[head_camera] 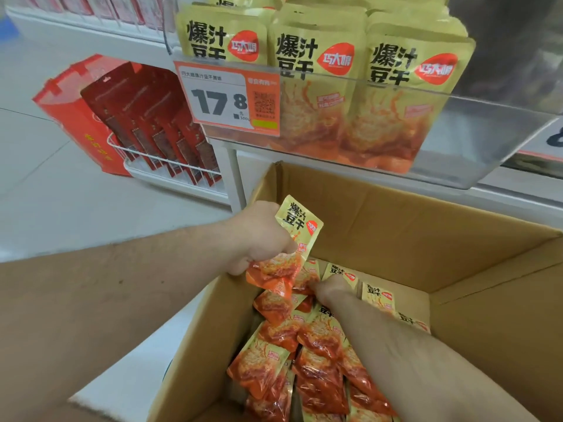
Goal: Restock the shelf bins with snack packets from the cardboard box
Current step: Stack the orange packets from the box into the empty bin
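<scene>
The cardboard box [396, 236] stands open under the shelf bin [457, 138] of yellow packets; loose snack packets [320, 354] fill its bottom; the left grip [259, 236] clutches several packets [292, 239] above the box's left wall; the right grip [330, 289] reaches among packets at the far edge, its state impossible to tell

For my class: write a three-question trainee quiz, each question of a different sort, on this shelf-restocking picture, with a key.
1. True or false: the left hand holds a snack packet above the cardboard box.
2. The right hand is: A) on the price tag; B) down among the packets in the box; C) inside the clear shelf bin.
3. Fill in: the big number on the price tag reads ____.

Key: 1 true; 2 B; 3 17.8
</scene>
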A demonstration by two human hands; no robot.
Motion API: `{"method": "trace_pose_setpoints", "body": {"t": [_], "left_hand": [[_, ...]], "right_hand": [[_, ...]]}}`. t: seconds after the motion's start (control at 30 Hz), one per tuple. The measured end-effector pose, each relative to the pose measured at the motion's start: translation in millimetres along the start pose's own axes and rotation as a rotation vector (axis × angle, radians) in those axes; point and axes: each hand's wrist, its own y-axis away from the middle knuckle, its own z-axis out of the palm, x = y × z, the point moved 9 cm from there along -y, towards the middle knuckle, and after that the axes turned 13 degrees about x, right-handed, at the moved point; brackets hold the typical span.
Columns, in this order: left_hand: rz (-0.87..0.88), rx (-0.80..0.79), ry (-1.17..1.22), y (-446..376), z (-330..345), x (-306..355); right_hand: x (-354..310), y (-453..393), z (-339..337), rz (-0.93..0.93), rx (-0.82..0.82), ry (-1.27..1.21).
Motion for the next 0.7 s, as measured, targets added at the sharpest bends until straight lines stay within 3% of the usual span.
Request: {"method": "trace_pose_setpoints", "body": {"t": [0.13, 0.43, 0.7], "left_hand": [[-0.022, -0.009, 0.037, -3.3, 1.3, -3.4], [-0.08, -0.078, 0.176, 4.3, -2.1, -7.3], [-0.102, -0.039, 0.253, 25.2, -5.0, -0.2]], "right_hand": [[5.1, -10.3, 8.6, 0.112, 0.021, -0.096], [56.1, 48.1, -48.9, 0.305, -0.207, -0.755], [23.8, 168.3, -138.8, 0.059, -0.446, -1.214]]}}
